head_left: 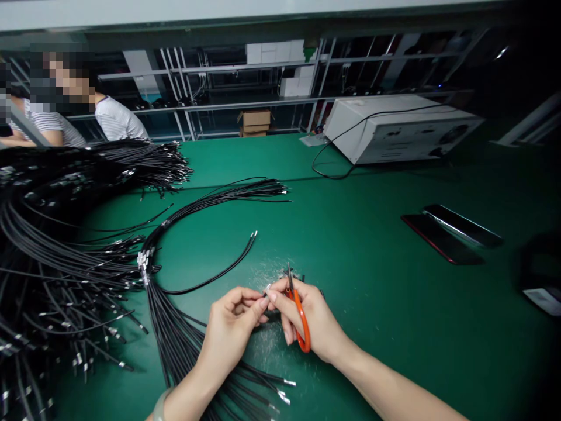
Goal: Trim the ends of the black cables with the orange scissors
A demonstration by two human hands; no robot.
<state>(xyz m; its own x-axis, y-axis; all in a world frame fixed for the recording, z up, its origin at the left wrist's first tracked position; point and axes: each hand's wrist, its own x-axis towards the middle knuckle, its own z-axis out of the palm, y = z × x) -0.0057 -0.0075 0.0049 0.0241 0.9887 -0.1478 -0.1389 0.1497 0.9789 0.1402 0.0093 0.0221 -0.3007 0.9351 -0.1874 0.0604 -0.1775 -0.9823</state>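
At far left, a heap of black cables [52, 234] is being left piled on the green tabletop [350, 234], while a person in a striped top [120, 120] is being glimpsed beyond it. Beside the heap, a bound cable bundle [169, 327] is being kept gathered near its silvery band, many of its ends showing bright tips. In the left hand [228, 330], a small dark piece with a bright end [266, 294] is being pinched between thumb and forefinger. The piece is being held right at both hands' fingertips; whether it is being joined to the bundle by a cable cannot be told. Handling is apparently being carried on partway: pale strands [263, 345] are being left scattered below, suggesting some trimming done, but the piece is not being released, and the number of ends left cannot be judged. Orange-handled scissors [307, 336] are being carried, blades pointing away, in the right hand [318, 321], whose thumb and forefinger are being pressed together on the piece's other side. Farther right, a pale equipment case [394, 128] and two flat dark devices [442, 240] are being left untouched.
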